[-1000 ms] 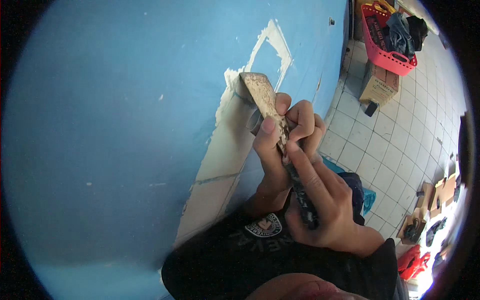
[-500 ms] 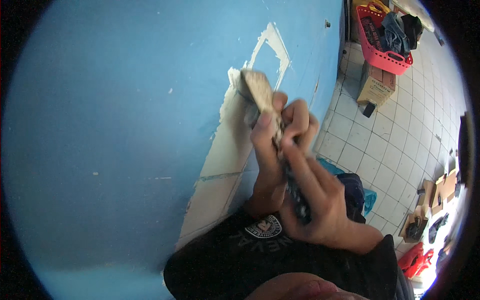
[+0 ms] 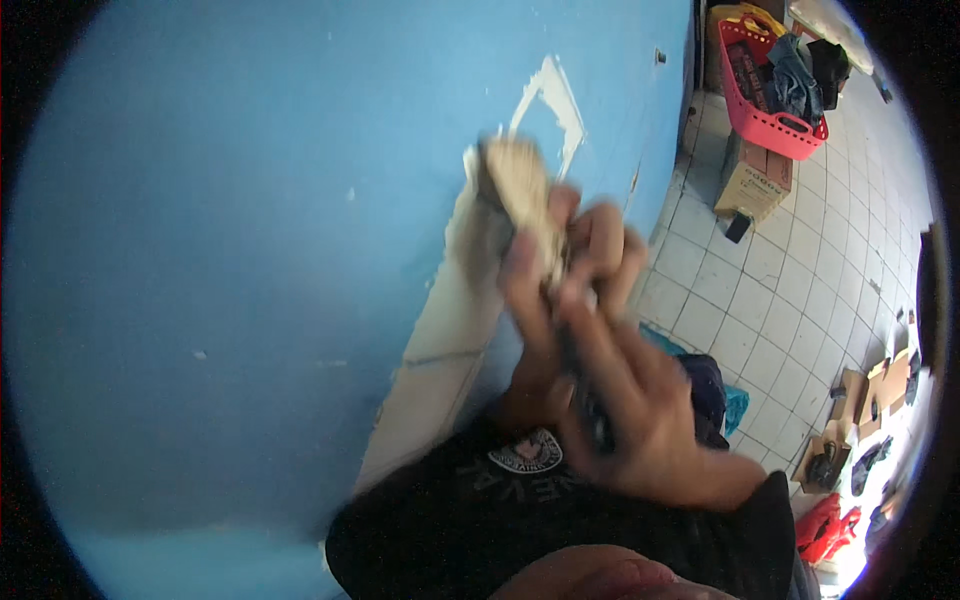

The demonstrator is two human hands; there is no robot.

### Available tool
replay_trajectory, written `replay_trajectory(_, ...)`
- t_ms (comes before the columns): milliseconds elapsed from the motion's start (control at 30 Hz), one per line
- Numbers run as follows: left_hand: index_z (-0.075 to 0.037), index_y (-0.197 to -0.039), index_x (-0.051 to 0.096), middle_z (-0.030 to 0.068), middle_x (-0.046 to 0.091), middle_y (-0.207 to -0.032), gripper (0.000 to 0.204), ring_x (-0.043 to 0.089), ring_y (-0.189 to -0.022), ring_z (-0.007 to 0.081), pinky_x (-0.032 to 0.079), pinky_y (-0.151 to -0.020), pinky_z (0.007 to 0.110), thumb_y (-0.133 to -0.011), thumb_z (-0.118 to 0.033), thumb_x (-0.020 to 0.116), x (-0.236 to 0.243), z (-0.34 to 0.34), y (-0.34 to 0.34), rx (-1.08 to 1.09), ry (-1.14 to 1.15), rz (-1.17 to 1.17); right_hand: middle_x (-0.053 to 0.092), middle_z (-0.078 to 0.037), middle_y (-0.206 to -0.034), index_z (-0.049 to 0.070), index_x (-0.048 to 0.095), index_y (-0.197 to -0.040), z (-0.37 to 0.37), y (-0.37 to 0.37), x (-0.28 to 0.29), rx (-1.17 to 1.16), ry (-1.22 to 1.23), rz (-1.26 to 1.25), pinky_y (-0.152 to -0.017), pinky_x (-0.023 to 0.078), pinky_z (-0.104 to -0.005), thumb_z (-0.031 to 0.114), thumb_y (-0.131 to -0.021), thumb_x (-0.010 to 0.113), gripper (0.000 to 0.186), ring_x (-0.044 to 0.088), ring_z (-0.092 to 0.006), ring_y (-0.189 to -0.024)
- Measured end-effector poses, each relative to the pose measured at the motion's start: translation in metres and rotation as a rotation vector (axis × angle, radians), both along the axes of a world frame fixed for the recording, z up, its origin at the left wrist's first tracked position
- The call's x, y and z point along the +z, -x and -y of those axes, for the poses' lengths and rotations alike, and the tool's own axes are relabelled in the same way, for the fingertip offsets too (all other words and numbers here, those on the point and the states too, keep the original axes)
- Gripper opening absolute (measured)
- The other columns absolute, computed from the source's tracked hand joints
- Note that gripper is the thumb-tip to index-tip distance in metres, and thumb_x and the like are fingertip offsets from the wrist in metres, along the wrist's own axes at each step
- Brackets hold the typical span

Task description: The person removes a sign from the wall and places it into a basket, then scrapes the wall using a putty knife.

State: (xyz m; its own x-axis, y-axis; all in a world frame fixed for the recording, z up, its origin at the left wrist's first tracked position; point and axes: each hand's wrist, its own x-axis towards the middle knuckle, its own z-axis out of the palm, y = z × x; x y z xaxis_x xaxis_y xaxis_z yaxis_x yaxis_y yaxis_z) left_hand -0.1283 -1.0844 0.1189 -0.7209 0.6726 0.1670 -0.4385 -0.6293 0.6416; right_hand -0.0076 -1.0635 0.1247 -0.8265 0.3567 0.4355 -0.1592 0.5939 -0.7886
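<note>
A putty knife [image 3: 518,180] with a broad, pale, crusted blade is held against the blue wall [image 3: 250,230], slightly smeared by motion. My left hand [image 3: 530,320] is closed around its neck just below the blade, thumb on one side and curled fingers on the other. Lower down, my right hand [image 3: 645,410] wraps the dark handle [image 3: 598,425], its index finger laid along it toward my left hand. The blade's edge lies at the top of a pale tiled strip [image 3: 430,350] with a ragged border. Above the blade is an angular patch of white putty [image 3: 560,100].
To the right is a white tiled floor [image 3: 765,300]. A pink basket [image 3: 770,130] of clothes sits on a cardboard box [image 3: 750,185] at the far right. Open boxes [image 3: 830,455] and red cloth [image 3: 825,525] lie nearer. A dark bundle [image 3: 708,395] is beside my right hand.
The wall and floor have shifted slightly down in view while both hands and the putty knife stay nearly in place, now more blurred. Both hands keep their hold.
</note>
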Motion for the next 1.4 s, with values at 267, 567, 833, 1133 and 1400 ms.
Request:
replay_trajectory(267,-0.016,-0.104,0.047,-0.0038,0.038,-0.068,0.044,0.025,-0.04,0.0071,0.032,-0.068,0.028,-0.094,-0.059,0.045,-0.01,0.005,-0.008,-0.115,-0.09,-0.029,0.061,-0.022,-0.1,-0.004,0.044,-0.142,-0.008,-0.014,0.007,0.023,-0.026,0.049,-0.066,0.053,-0.0367,-0.008,-0.057,0.065,0.088,0.065,-0.0314,-0.078)
replay_trajectory(567,-0.017,-0.102,0.043,-0.0009,0.038,-0.067,0.037,0.026,-0.038,0.0062,0.025,-0.045,0.023,-0.095,-0.053,0.044,-0.018,0.008,0.003,-0.108,-0.036,-0.096,0.061,-0.023,-0.099,-0.006,0.043,-0.141,-0.01,-0.008,0.007,0.047,-0.01,0.048,-0.066,0.054,-0.0379,-0.008,-0.058,0.065,0.086,0.066,-0.0321,-0.079)
replay_trajectory(833,-0.015,-0.101,0.042,-0.0004,0.037,-0.067,0.035,0.025,-0.039,0.0067,0.023,-0.042,0.021,-0.095,-0.05,0.046,-0.007,0.007,0.008,-0.132,-0.023,-0.038,0.061,-0.024,-0.102,-0.006,0.043,-0.141,-0.009,-0.004,0.007,0.087,0.069,0.038,-0.067,0.054,-0.0372,-0.01,-0.06,0.064,0.084,0.066,-0.034,-0.08)
replay_trajectory(1133,-0.015,-0.099,0.043,-0.0011,0.037,-0.067,0.033,0.026,-0.042,0.0062,0.023,-0.038,0.022,-0.096,-0.047,0.048,-0.002,0.004,0.001,-0.114,-0.066,-0.043,0.061,-0.028,-0.106,-0.006,0.044,-0.141,-0.005,-0.005,0.012,-0.021,-0.009,-0.016,-0.072,0.055,-0.0384,-0.009,-0.062,0.064,0.081,0.068,-0.0375,-0.085)
replay_trajectory(1400,-0.015,-0.098,0.042,-0.002,0.036,-0.065,0.035,0.027,-0.04,0.0059,0.027,-0.041,0.021,-0.096,-0.049,0.047,0.0,0.013,-0.006,-0.083,-0.032,-0.054,0.062,-0.026,-0.105,-0.003,0.043,-0.143,0.004,-0.016,0.014,0.034,0.039,0.006,-0.074,0.055,-0.0388,-0.008,-0.062,0.063,0.083,0.068,-0.039,-0.087)
